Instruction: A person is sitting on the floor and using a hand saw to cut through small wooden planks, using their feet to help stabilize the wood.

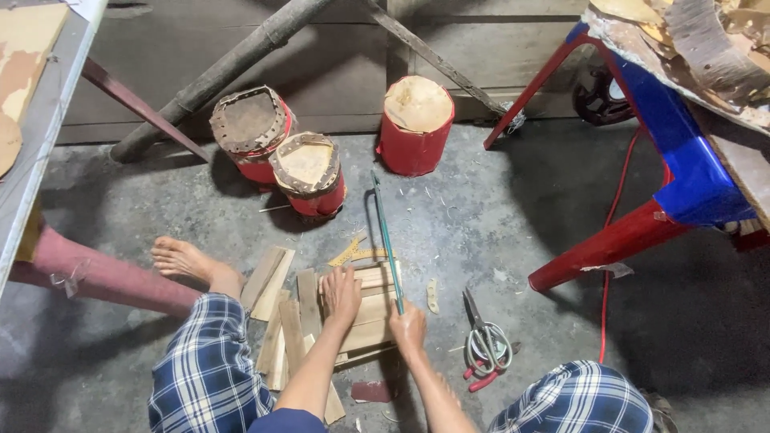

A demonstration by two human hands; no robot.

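My left hand [342,293] presses flat on a stack of thin wooden slats [366,314] lying on the concrete floor. My right hand [409,327] grips the handle of a green-framed hacksaw [387,232], whose blade lies across the slats and points away from me. More loose slats [273,281] lie to the left of the stack, beside my bare left foot [183,258].
Scissors and red-handled pliers [485,345] lie right of the slats. Three red drum-like cylinders [415,124] stand ahead, two of them [281,148] rimmed. A red and blue table leg [634,232] and red cable [613,265] are at right; a bamboo pole [233,68] leans behind.
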